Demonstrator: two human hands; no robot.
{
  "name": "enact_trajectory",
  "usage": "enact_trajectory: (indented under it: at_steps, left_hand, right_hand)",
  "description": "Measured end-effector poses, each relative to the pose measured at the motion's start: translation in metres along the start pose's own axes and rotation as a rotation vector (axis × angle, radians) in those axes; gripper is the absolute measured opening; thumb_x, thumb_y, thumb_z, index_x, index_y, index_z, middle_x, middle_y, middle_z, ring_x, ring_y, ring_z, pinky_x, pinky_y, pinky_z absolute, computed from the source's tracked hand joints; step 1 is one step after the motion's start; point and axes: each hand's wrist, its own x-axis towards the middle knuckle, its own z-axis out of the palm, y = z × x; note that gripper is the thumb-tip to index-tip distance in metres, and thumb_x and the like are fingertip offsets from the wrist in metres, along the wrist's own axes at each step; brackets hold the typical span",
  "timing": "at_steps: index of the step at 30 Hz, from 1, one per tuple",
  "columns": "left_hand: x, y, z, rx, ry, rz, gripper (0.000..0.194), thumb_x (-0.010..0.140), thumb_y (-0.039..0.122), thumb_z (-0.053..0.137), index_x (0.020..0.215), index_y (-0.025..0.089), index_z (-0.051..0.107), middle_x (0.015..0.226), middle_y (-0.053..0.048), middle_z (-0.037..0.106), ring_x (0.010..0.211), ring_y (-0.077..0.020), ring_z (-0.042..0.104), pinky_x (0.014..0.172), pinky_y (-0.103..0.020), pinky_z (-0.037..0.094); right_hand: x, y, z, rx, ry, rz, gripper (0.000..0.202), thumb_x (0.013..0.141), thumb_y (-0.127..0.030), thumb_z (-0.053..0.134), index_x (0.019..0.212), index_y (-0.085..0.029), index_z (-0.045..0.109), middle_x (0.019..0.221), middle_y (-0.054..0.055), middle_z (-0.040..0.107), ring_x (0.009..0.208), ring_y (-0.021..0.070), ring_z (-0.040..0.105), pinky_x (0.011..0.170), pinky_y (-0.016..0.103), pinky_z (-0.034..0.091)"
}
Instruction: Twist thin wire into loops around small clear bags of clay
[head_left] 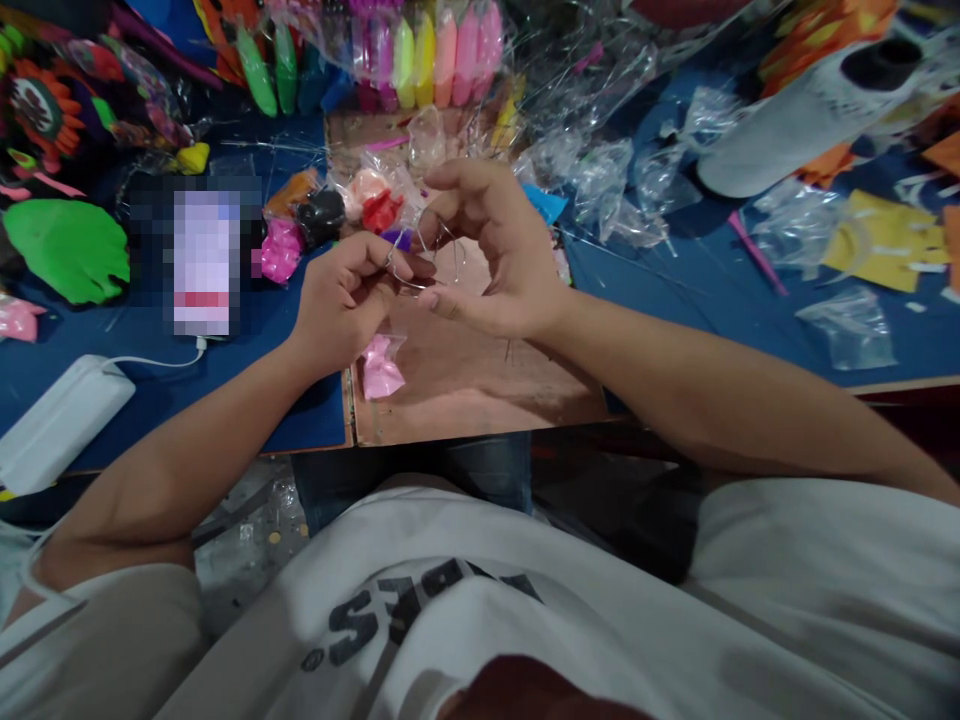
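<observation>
Thin silvery wire, bent into a frame of loops [459, 262], is held over a wooden board [480, 375]. My left hand [349, 295] pinches the wire between thumb and fingertips on its left side. Curved round the frame from the right is my right hand [506, 250], its thumb and fingertips against the wire; the exact contact is partly hidden. A small pink clay packet [382, 368] lies on the board below my left hand. Just beyond the hands are a red clay lump [381, 211] and a black clay lump [321, 214].
A phone [201, 265] is cabled to a white power bank [64, 425] at left. Green clay [67, 248] lies farther left. Coloured clay sticks [425, 60] sit at the back. A grey-white bottle [802, 120], clear plastic bags [611, 195] and a yellow sheet [889, 240] occupy the right.
</observation>
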Motion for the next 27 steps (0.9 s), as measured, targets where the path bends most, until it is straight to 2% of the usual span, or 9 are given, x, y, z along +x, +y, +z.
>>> enact_trajectory:
  at_steps: [4,9,13,17,20,22,23,25,27]
  left_hand:
    - [0.001,0.003,0.002,-0.009,-0.001,0.005,0.036,0.108,0.055,0.089,0.092,0.027,0.072,0.092,-0.003,0.083,0.087,-0.0227,0.083,0.085,-0.04,0.07]
    - [0.002,0.003,0.005,-0.097,0.01,0.095,0.031,0.108,0.042,0.086,0.089,0.026,0.069,0.086,0.0,0.081,0.08,-0.0194,0.081,0.081,-0.037,0.069]
    - [0.001,0.004,0.005,-0.054,0.038,0.056,0.038,0.111,0.052,0.085,0.089,0.027,0.067,0.085,0.0,0.08,0.081,-0.0199,0.082,0.081,-0.038,0.069]
    - [0.001,0.008,0.007,-0.106,0.046,0.134,0.038,0.113,0.052,0.085,0.091,0.026,0.069,0.084,0.0,0.078,0.077,-0.0187,0.081,0.076,-0.036,0.068]
    - [0.003,0.006,0.007,-0.094,0.088,0.21,0.029,0.112,0.051,0.087,0.097,0.028,0.078,0.107,-0.005,0.085,0.102,-0.0244,0.086,0.094,-0.044,0.071]
    - [0.003,-0.003,0.005,-0.054,0.142,0.192,0.028,0.108,0.06,0.091,0.112,0.033,0.083,0.132,-0.007,0.084,0.126,-0.0306,0.082,0.114,-0.055,0.068]
    - [0.003,-0.008,0.003,-0.053,0.154,0.167,0.035,0.106,0.066,0.093,0.123,0.036,0.083,0.14,-0.006,0.082,0.132,-0.0319,0.079,0.12,-0.058,0.066]
    - [0.003,-0.02,-0.001,-0.096,0.122,0.095,0.05,0.104,0.074,0.094,0.137,0.041,0.078,0.142,-0.003,0.081,0.132,-0.0292,0.079,0.121,-0.056,0.067]
    - [0.002,-0.028,-0.004,-0.142,0.071,0.054,0.055,0.105,0.077,0.093,0.142,0.041,0.075,0.137,-0.001,0.083,0.129,-0.026,0.081,0.117,-0.051,0.069]
  right_hand:
    - [-0.002,0.001,0.0,-0.099,-0.025,0.038,0.067,0.094,-0.071,0.1,0.139,-0.033,0.069,0.114,0.007,0.076,0.104,0.0302,0.073,0.099,0.047,0.066]
    - [-0.001,0.002,-0.002,-0.112,-0.01,-0.043,0.07,0.089,-0.076,0.101,0.135,-0.032,0.072,0.111,0.006,0.075,0.1,0.0303,0.073,0.099,0.05,0.065]
    - [0.001,-0.005,-0.006,-0.165,-0.027,0.025,0.067,0.085,-0.072,0.108,0.125,-0.032,0.071,0.111,0.008,0.076,0.101,0.031,0.072,0.098,0.048,0.065]
    - [0.002,-0.009,-0.011,-0.255,-0.016,-0.135,0.061,0.093,-0.075,0.099,0.131,-0.034,0.074,0.106,0.008,0.076,0.103,0.0338,0.073,0.099,0.051,0.066]
    - [0.003,-0.002,-0.015,-0.341,0.012,-0.286,0.063,0.095,-0.074,0.097,0.14,-0.037,0.074,0.112,0.009,0.079,0.107,0.0345,0.074,0.103,0.053,0.067]
    - [0.003,0.005,-0.015,-0.371,0.034,-0.332,0.067,0.094,-0.073,0.099,0.144,-0.039,0.072,0.122,0.011,0.08,0.114,0.0363,0.074,0.108,0.056,0.067]
    - [0.002,0.008,-0.015,-0.375,0.047,-0.336,0.069,0.093,-0.075,0.1,0.144,-0.038,0.072,0.127,0.012,0.079,0.119,0.0379,0.073,0.112,0.059,0.066]
    - [0.001,0.014,-0.014,-0.375,0.077,-0.329,0.073,0.089,-0.082,0.1,0.14,-0.036,0.074,0.137,0.015,0.077,0.13,0.042,0.07,0.121,0.065,0.063]
    - [-0.001,0.017,-0.013,-0.373,0.098,-0.316,0.076,0.086,-0.085,0.101,0.136,-0.034,0.076,0.146,0.018,0.073,0.142,0.046,0.065,0.128,0.069,0.058]
